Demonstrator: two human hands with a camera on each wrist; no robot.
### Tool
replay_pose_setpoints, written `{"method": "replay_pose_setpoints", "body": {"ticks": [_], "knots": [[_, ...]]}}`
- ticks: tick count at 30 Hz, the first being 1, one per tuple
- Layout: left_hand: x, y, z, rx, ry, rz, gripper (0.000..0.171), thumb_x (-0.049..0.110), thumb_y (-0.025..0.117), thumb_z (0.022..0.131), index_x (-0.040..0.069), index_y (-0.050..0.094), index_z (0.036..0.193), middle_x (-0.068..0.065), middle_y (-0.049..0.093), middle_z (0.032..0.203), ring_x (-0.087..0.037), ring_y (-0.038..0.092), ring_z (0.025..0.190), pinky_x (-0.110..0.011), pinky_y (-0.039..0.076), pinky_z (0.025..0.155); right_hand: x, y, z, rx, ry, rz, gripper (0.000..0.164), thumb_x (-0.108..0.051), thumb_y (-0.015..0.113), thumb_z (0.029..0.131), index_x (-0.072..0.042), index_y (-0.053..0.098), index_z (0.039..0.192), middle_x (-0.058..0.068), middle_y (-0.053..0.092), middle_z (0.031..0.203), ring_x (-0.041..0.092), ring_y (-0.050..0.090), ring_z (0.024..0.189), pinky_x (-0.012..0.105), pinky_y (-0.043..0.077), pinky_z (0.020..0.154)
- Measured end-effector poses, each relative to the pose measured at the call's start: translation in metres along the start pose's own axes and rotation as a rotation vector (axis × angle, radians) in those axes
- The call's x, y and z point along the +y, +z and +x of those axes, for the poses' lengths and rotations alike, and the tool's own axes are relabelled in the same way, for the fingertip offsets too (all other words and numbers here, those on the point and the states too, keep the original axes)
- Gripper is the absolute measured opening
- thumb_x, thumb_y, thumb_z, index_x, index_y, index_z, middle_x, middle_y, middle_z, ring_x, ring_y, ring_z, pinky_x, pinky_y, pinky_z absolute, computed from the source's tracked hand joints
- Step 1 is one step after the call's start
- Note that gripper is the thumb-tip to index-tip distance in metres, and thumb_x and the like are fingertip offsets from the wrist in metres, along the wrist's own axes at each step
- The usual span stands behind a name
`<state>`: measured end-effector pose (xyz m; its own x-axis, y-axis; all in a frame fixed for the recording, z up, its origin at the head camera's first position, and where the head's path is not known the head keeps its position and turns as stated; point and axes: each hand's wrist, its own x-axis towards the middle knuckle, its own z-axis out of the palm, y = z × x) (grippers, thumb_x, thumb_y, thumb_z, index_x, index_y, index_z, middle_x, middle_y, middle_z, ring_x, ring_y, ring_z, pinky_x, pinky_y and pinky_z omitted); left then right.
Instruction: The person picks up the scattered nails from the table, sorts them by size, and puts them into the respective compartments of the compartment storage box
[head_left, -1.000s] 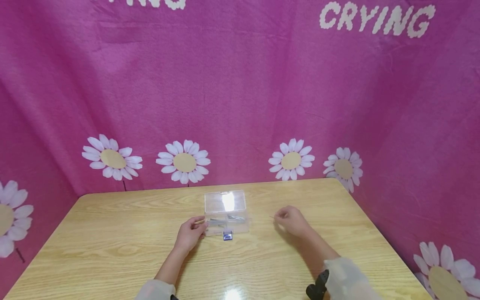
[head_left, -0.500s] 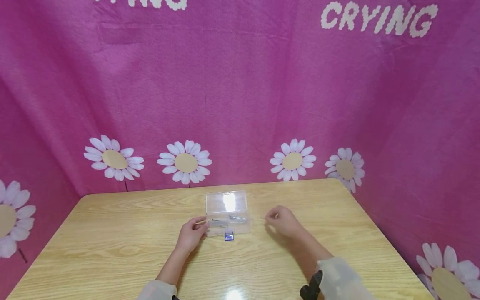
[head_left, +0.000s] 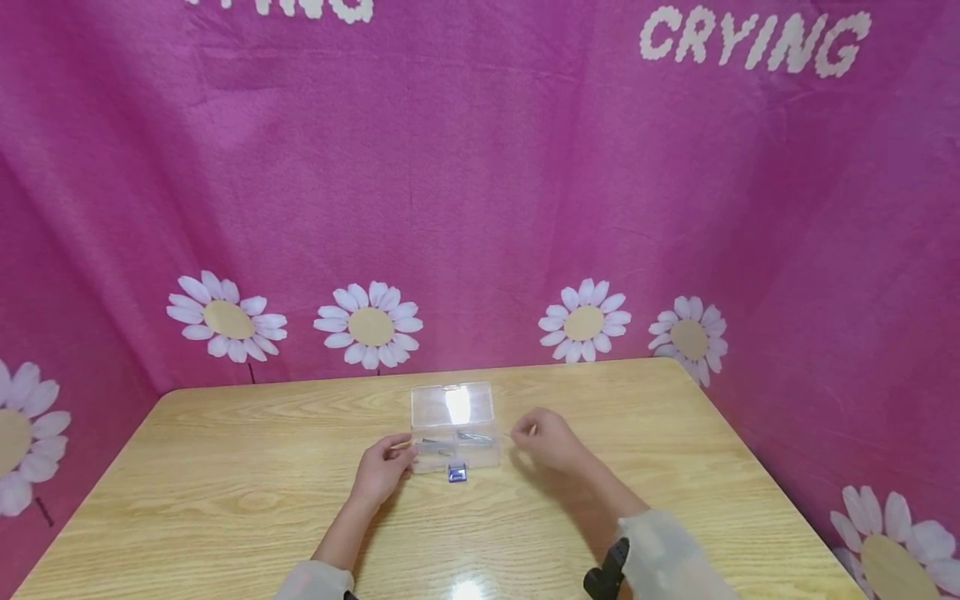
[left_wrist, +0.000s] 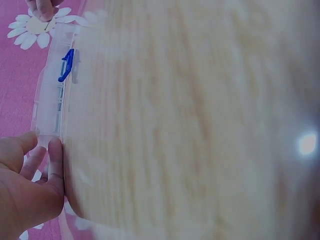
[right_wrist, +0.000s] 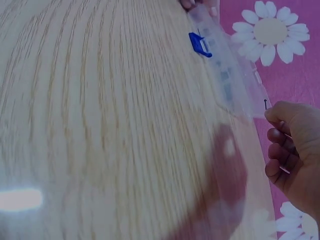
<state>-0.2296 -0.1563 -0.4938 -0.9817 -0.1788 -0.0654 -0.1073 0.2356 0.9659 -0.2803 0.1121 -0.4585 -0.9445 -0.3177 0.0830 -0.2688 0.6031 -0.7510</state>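
On the table, a clear plastic box (head_left: 480,457) stands with its lid (head_left: 435,406) raised at the back. Thin metal pieces (head_left: 474,437) lie in its compartments. A blue latch (head_left: 457,472) hangs at the front. My left hand (head_left: 381,471) holds the box's left end, thumb and fingers against it, as the left wrist view also shows. Beyond the right end, my right hand (head_left: 551,440) is raised over the table. Between its thumb and index finger it pinches a small dark nail (right_wrist: 266,104), headed end up; the other fingers curl in.
The wooden table (head_left: 225,483) reflects a bright light near its front edge. Behind and beside it hangs a pink curtain (head_left: 480,208) printed with daisies and white letters. A black wrist camera (head_left: 609,571) sits by the right sleeve.
My right hand has moved left toward the box, carrying the nail. The left hand and the box have stayed in place.
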Motion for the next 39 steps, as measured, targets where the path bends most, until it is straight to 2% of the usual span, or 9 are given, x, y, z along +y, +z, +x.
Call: {"method": "replay_pose_setpoints", "body": {"ticks": [12, 16, 21, 28, 34, 37, 39], "knots": [[0.002, -0.001, -0.002, 0.003, 0.006, -0.002, 0.035, 0.009, 0.061, 0.089, -0.008, 0.056, 0.120, -0.019, 0.066, 0.090, -0.008, 0.058, 0.064, -0.020, 0.053, 0.060, -0.016, 0.011, 0.008, -0.025, 0.002, -0.015, 0.008, -0.012, 0.064, 0.086, -0.005, 0.068, 0.086, 0.004, 0.060, 0.085, 0.014, 0.052, 0.077, 0.026, 0.046, 0.069], [0.002, -0.001, -0.002, 0.004, 0.004, -0.003, 0.035, 0.009, 0.061, 0.089, -0.008, 0.057, 0.120, -0.019, 0.066, 0.090, -0.008, 0.058, 0.064, -0.020, 0.053, 0.060, -0.020, 0.015, 0.009, -0.038, -0.042, -0.032, 0.009, -0.011, 0.063, 0.085, -0.004, 0.069, 0.085, 0.003, 0.061, 0.084, 0.013, 0.052, 0.077, 0.027, 0.047, 0.071], [0.002, 0.000, -0.003, 0.004, 0.003, -0.007, 0.035, 0.007, 0.061, 0.089, -0.009, 0.056, 0.119, -0.019, 0.065, 0.088, -0.008, 0.057, 0.062, -0.019, 0.052, 0.058, -0.026, 0.019, 0.008, -0.072, -0.056, -0.014, 0.013, -0.012, 0.062, 0.086, -0.003, 0.069, 0.090, 0.005, 0.062, 0.087, 0.014, 0.052, 0.079, 0.029, 0.048, 0.073], [0.003, 0.000, -0.003, 0.000, -0.005, -0.011, 0.036, 0.008, 0.061, 0.089, -0.009, 0.056, 0.120, -0.019, 0.065, 0.090, -0.008, 0.057, 0.063, -0.019, 0.052, 0.059, -0.033, 0.026, 0.008, -0.139, -0.051, 0.111, 0.014, -0.010, 0.058, 0.088, 0.001, 0.067, 0.093, 0.009, 0.063, 0.089, 0.011, 0.050, 0.061, 0.023, 0.049, 0.058], [0.004, 0.000, -0.003, -0.001, -0.010, -0.003, 0.035, 0.008, 0.061, 0.089, -0.009, 0.056, 0.120, -0.020, 0.065, 0.091, -0.009, 0.057, 0.064, -0.020, 0.053, 0.059, -0.039, 0.033, 0.010, -0.149, -0.128, 0.076, 0.013, -0.007, 0.058, 0.086, 0.000, 0.068, 0.082, 0.004, 0.061, 0.082, 0.010, 0.050, 0.070, 0.024, 0.048, 0.066], [0.004, -0.001, -0.003, -0.001, -0.007, -0.004, 0.035, 0.008, 0.061, 0.090, -0.009, 0.056, 0.120, -0.019, 0.065, 0.090, -0.010, 0.058, 0.065, -0.020, 0.053, 0.059, -0.042, 0.038, 0.011, -0.179, -0.138, 0.103, 0.019, -0.006, 0.056, 0.087, 0.004, 0.065, 0.074, 0.007, 0.063, 0.077, 0.010, 0.050, 0.064, 0.023, 0.048, 0.061], [0.004, -0.001, -0.003, -0.003, -0.005, -0.010, 0.035, 0.008, 0.061, 0.090, -0.009, 0.056, 0.120, -0.019, 0.065, 0.090, -0.010, 0.058, 0.066, -0.020, 0.053, 0.059, -0.044, 0.042, 0.011, -0.231, -0.108, 0.175, 0.026, -0.006, 0.054, 0.089, 0.010, 0.057, 0.069, 0.014, 0.065, 0.077, 0.011, 0.047, 0.057, 0.023, 0.046, 0.054]]}}
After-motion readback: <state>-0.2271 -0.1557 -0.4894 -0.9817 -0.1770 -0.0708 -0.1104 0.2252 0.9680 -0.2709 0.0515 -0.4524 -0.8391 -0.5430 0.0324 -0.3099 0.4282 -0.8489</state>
